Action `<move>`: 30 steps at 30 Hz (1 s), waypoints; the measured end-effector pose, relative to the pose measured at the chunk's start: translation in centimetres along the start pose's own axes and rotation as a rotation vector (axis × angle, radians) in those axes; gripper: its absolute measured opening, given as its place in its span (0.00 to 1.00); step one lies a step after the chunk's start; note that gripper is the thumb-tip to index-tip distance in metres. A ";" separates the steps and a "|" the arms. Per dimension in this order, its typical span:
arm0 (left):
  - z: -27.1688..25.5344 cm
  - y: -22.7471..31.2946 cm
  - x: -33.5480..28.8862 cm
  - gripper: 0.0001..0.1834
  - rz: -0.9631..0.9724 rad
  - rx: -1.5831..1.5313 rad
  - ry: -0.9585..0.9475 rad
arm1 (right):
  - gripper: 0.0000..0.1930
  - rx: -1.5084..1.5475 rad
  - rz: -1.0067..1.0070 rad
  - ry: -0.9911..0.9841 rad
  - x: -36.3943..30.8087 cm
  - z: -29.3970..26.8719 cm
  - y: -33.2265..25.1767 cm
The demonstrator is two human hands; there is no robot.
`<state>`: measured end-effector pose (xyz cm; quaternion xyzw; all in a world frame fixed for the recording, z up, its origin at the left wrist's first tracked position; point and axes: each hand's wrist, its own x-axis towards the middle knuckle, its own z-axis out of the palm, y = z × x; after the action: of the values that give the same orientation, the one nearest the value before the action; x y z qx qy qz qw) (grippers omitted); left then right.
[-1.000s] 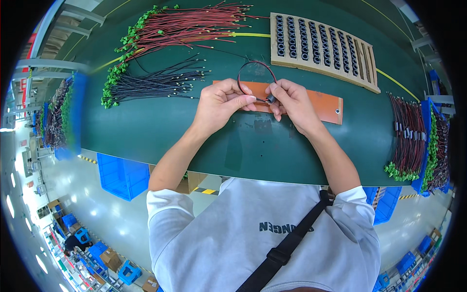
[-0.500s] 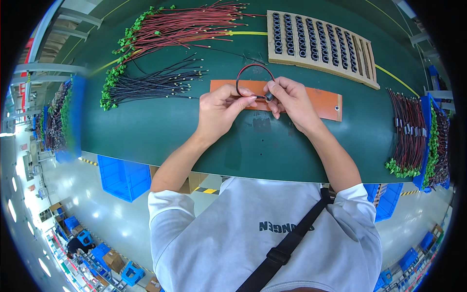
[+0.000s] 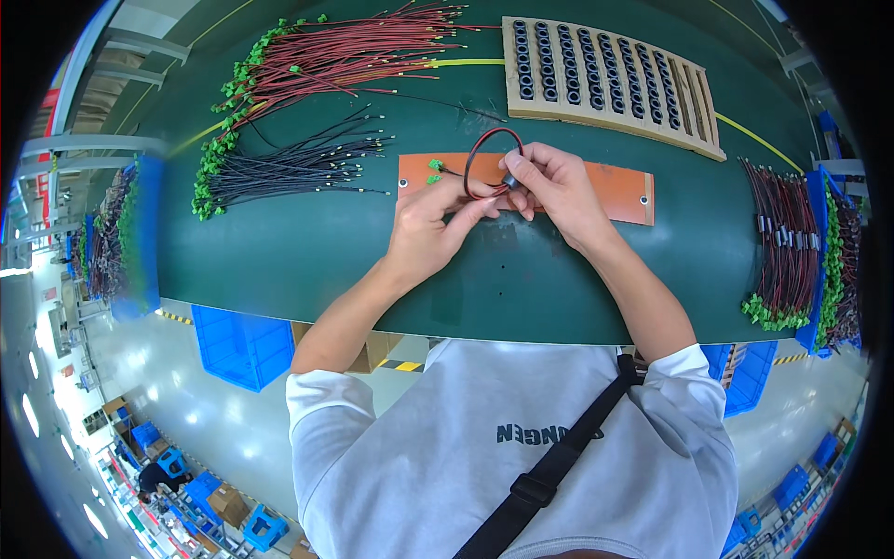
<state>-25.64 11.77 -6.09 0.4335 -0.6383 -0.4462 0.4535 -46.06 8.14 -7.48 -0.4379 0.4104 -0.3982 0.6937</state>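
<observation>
My right hand (image 3: 556, 189) grips a small black cylindrical core (image 3: 510, 182) between thumb and fingers. A red and black wire (image 3: 470, 156) arches up in a loop and comes back down to the core. Close beside it, my left hand (image 3: 449, 216) is closed with thumb and fingertips on the wires at the core's left side. Two green connectors (image 3: 435, 165) stick out above the left hand's knuckles. Both hands are over an orange strip (image 3: 615, 194) lying on the green table (image 3: 372, 270). My fingers partly cover the core and the wire ends.
Red wires (image 3: 372, 47) and black wires (image 3: 298, 163) with green connectors lie in bundles at the left. A wooden tray (image 3: 549, 114) with rows of black cores stands at the back right. Finished-looking wire bundles (image 3: 787, 242) lie far right beside a blue bin (image 3: 819, 270).
The wire loop has tilted and shifted right. Green connectors now show above my left hand, which has turned slightly lower. My right hand keeps its hold on the core.
</observation>
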 end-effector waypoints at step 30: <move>2.3 -0.6 1.9 0.13 0.041 0.193 -0.117 | 0.03 -0.923 -0.902 0.279 -2.8 -2.9 -3.0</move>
<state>-28.15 10.19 -6.76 0.4350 -0.7124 -0.3977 0.3808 -50.28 9.02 -4.87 -0.7636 0.4012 -0.4861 0.1402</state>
